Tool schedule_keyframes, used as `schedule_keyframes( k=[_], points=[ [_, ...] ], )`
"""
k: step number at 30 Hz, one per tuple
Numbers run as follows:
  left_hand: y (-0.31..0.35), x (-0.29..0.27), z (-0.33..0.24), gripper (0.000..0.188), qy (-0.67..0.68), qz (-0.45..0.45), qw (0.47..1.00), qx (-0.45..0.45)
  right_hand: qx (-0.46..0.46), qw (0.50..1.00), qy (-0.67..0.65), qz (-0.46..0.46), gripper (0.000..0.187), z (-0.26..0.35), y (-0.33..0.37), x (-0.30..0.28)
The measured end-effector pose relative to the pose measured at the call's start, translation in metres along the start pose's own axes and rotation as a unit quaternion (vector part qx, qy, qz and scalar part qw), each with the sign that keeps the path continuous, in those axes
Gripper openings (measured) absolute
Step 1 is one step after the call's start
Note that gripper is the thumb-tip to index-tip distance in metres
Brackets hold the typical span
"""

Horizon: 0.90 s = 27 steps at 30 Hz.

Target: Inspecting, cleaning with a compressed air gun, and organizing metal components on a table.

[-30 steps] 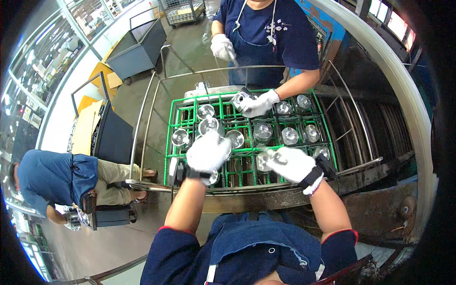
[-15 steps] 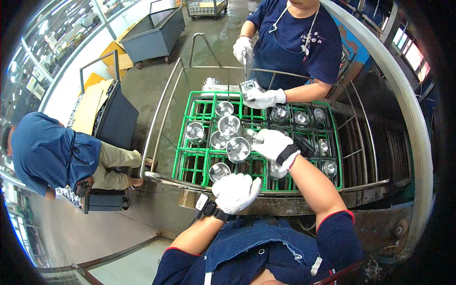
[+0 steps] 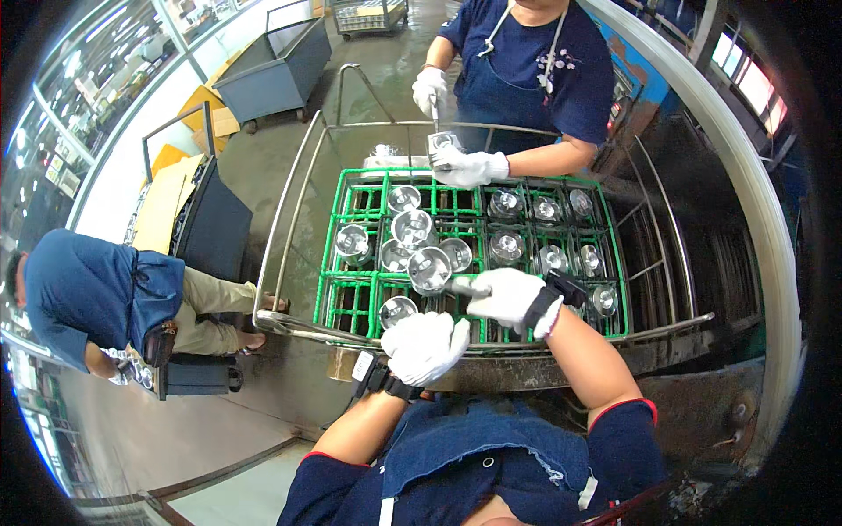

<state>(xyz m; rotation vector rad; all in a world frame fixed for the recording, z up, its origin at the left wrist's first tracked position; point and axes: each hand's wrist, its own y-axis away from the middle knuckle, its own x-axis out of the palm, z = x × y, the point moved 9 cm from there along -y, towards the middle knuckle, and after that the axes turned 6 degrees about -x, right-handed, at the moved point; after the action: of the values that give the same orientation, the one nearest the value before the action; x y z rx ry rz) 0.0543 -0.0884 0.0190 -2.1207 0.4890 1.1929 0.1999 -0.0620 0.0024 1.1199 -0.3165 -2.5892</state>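
My left hand (image 3: 424, 349), in a white glove, hovers over the near edge of the green rack (image 3: 321, 294). Its thumb stands apart from the fingers, and nothing shows in it. Just beyond it sits a clear drinking glass (image 3: 398, 312). My right hand (image 3: 507, 296), gloved too, reaches left over the rack, fingers stretched out and apart from the thumb. Its darkened fingertips are close beside another clear glass (image 3: 431, 269); I cannot tell if they touch. Behind that one are a tilted glass (image 3: 456, 255) and a further glass (image 3: 412, 227). Several more stand in the right-hand compartments.
Across the rack a co-worker's gloved hand (image 3: 471, 167) holds a clear glass piece, the other a thin tool (image 3: 435, 114). A metal rail (image 3: 296, 188) surrounds the rack. At left another person (image 3: 96, 289) bends beside a grey cart (image 3: 210, 219). A grey bin (image 3: 276, 74) stands behind.
My right hand has drawn back toward me, uncovering the tilted glass and a glass farther right. My left hand stays almost in place. The whole view has shifted slightly.
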Motion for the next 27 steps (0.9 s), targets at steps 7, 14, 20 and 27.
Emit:
schedule_keyframes(
  k=[7,14,20,27],
  points=[
    [-0.009,0.014,0.014,0.046,0.017,0.235,0.958,-0.162,-0.096,0.989,0.008,-0.114,0.032,-0.022,0.087,-0.022],
    [-0.063,0.032,-0.035,0.044,-0.025,0.292,0.952,-0.089,0.156,0.945,-0.18,-0.226,0.024,-0.098,0.232,-0.027],
    [-0.11,0.137,-0.09,0.034,-0.13,0.383,0.908,0.107,0.171,0.8,-0.465,-0.338,0.02,-0.147,0.319,0.044],
    [-0.068,0.259,-0.092,0.064,-0.314,0.333,0.854,0.248,0.156,0.9,-0.234,-0.334,0.018,-0.197,0.366,0.143]
  ],
)
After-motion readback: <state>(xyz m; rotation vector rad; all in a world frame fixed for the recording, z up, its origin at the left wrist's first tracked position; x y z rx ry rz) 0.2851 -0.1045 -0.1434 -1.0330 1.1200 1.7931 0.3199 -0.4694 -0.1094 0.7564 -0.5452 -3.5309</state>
